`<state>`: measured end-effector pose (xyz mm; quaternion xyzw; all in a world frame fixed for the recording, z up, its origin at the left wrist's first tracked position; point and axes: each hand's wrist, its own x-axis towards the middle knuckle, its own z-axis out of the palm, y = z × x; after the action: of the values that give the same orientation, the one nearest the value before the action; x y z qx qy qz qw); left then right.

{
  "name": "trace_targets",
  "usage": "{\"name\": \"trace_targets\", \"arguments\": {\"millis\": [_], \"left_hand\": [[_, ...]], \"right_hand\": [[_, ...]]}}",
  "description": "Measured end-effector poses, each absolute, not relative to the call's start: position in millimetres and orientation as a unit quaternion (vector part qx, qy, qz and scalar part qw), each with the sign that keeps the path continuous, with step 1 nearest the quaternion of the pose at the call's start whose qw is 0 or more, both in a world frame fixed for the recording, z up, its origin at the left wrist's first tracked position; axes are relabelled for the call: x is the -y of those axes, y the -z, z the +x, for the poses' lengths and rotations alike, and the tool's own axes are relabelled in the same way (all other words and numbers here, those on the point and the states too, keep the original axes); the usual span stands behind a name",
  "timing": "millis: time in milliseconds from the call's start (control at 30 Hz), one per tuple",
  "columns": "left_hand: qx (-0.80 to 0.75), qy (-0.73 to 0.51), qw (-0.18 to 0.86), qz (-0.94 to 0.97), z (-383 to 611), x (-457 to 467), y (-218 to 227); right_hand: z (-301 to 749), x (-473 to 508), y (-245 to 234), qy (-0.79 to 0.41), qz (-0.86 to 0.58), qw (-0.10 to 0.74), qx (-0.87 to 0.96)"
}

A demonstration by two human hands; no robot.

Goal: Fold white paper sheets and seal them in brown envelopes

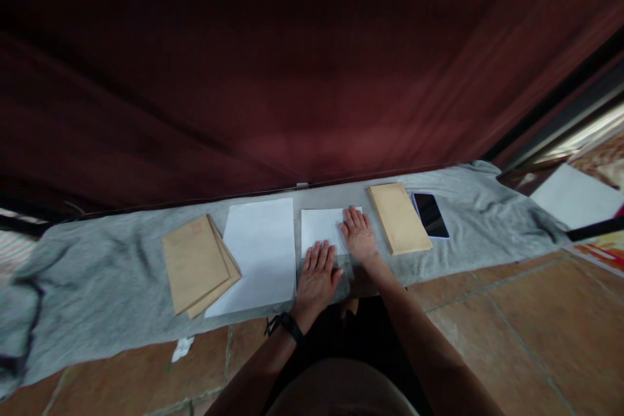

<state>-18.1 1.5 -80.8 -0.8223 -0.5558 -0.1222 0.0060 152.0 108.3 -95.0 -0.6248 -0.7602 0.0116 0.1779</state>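
Observation:
A white sheet of paper (322,224), apparently folded, lies flat on the grey cloth in front of me. My left hand (316,278) rests palm down on its lower left edge, fingers stretched out. Across the paper's right side lies my right hand (359,234), also flat with its fingers extended. Left of it is a larger stack of white paper (263,250). Brown envelopes (195,263) overlap that stack's left edge. To the right sits a neat pile of brown envelopes (400,218).
A phone (431,214) with a dark screen lies beside the right envelope pile. The grey cloth (107,273) covers a long narrow surface against a dark red panel (302,91). A scrap of white tissue (182,348) is on the tiled floor (131,377).

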Motion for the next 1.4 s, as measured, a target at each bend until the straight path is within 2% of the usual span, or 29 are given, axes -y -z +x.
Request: {"name": "trace_targets", "arguments": {"millis": [233, 400, 633, 1400], "left_hand": [[0.558, 0.121, -0.001, -0.821, -17, -1, 74], [0.554, 0.129, -0.006, -0.823, -17, 0, 73], [0.553, 0.111, -0.016, -0.825, -16, -1, 74], [0.573, 0.132, -0.004, -0.809, -14, 0, 79]], "right_hand": [[180, -105, 102, 0.008, -0.649, 0.216, 0.729], [170, -80, 96, -0.020, -0.617, 0.249, 0.746], [136, -26, 81, -0.087, -0.519, 0.198, 0.827], [165, 8, 97, 0.019, -0.585, 0.205, 0.785]]}}
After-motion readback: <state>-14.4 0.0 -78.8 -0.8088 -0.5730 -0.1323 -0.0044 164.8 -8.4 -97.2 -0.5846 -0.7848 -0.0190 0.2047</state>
